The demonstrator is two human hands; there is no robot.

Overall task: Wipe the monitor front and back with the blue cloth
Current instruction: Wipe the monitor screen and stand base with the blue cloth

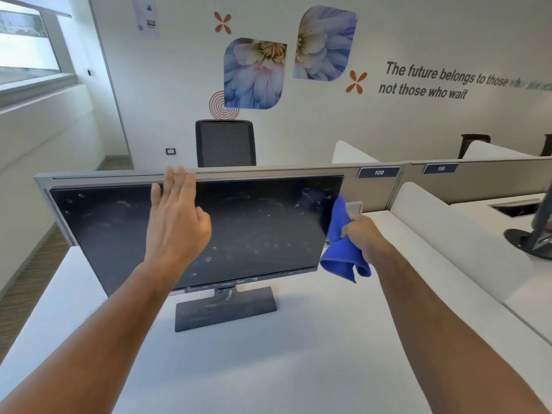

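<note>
On the white bench (pixel 268 369) stands the dusty monitor (pixel 254 228) on its base. The left hand (pixel 176 222) is raised before the screen, fingers (pixel 179 186) straight and close together. The right hand (pixel 363 237) grips the bunched cloth (pixel 340 252) at the monitor's right edge. A chair (pixel 225 143) stands beyond the partition.
</note>
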